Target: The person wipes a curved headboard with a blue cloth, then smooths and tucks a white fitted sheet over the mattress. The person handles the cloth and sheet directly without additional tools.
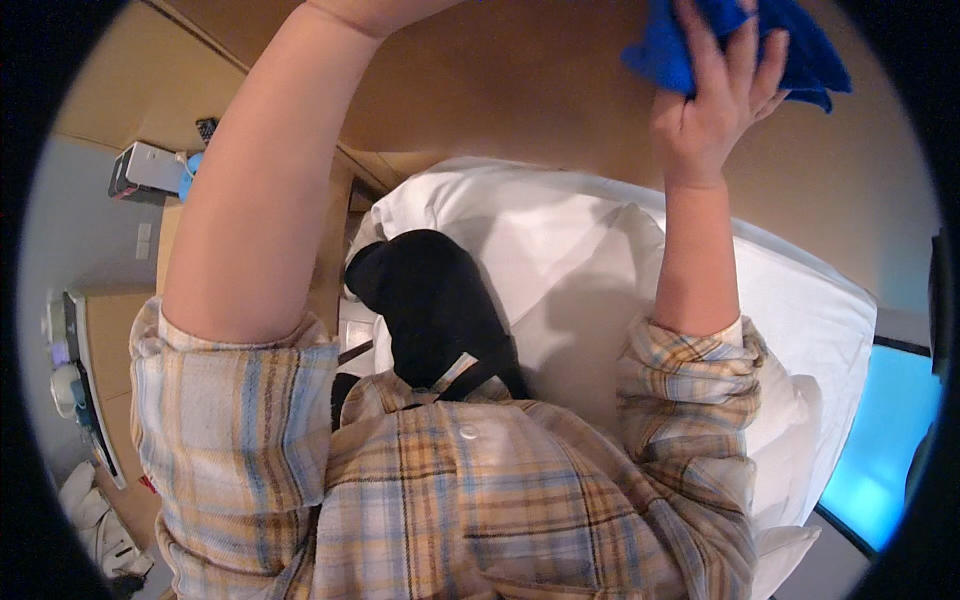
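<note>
My right hand [709,112] is at the upper right with its fingers over a blue cloth [806,56]. The cloth is bunched under the palm and fingers, in front of a smooth brown panel [480,90]. Whether the cloth touches the panel all along cannot be told. My left forearm [255,187] reaches up across the left side, and the left hand itself is past the top edge, out of view. Below my arms lies a bed with a white sheet [540,217], on which my black-clothed leg [435,300] rests.
White pillows [787,420] lie on the bed's right side. A white and black box-shaped device [146,169] sits at the left, near a light blue object [191,176]. A wooden desk [112,352] holds several items farther left. A bright blue screen-like panel [885,442] is at the right.
</note>
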A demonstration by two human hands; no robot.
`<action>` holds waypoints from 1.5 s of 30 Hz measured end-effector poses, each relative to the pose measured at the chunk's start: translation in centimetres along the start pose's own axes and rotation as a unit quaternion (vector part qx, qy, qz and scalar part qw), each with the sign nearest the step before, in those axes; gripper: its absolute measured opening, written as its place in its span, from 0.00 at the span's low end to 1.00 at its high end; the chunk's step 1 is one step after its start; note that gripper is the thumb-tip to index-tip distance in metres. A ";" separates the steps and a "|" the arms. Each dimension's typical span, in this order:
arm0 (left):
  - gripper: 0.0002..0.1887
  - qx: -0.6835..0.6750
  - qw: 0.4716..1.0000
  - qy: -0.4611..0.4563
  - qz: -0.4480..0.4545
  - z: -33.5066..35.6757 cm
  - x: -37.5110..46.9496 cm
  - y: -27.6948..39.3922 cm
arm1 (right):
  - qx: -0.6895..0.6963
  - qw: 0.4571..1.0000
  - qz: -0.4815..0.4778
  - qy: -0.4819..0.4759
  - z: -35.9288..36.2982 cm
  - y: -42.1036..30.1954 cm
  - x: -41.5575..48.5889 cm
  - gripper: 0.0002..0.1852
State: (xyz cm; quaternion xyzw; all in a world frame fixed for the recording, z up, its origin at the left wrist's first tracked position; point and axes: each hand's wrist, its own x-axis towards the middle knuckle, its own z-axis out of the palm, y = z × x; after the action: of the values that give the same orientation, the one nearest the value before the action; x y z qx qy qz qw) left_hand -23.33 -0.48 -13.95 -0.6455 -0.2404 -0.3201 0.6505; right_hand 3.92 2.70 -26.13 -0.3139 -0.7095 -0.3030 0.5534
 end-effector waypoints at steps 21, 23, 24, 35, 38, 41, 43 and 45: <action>0.17 -0.099 0.977 -0.112 -0.150 -2.7 -0.3 2.7 | 0.229 0.766 0.572 0.186 -2.8 5.7 -8.0 0.25; 0.17 -0.101 0.974 -0.119 -0.163 -2.9 -0.2 3.0 | 0.183 0.793 0.572 0.108 -2.5 2.9 -7.9 0.27; 0.17 -0.104 0.971 -0.129 -0.172 -3.0 -0.1 3.0 | 0.178 0.818 0.530 0.135 -1.3 1.3 -7.6 0.29; 0.19 -0.135 0.969 -0.103 -0.178 -3.7 0.2 3.1 | 0.176 0.954 0.181 -0.160 1.3 -10.5 -7.6 0.20; 0.20 -0.131 0.972 -0.107 -0.164 -3.5 0.1 2.9 | 0.159 0.965 0.085 -0.187 1.4 -9.9 -9.3 0.13; 0.20 -0.154 0.968 -0.081 -0.179 -3.4 0.2 2.9 | 0.138 0.968 0.059 -0.202 1.1 -7.9 -11.2 0.09; 0.20 -0.153 0.959 -0.154 -0.184 -4.1 0.0 2.9 | 0.114 0.966 0.057 -0.224 0.6 -6.5 -12.3 0.10; 0.20 -0.166 0.954 -0.154 -0.195 -4.3 0.0 2.9 | 0.107 0.966 0.074 -0.223 0.3 -5.4 -13.4 0.11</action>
State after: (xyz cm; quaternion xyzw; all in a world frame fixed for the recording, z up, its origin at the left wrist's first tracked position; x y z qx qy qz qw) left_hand -21.63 -4.85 -16.14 -0.7266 -0.4025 -0.3726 0.4138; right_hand 2.07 -1.92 -39.66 -0.3640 -0.8181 -0.1064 0.4323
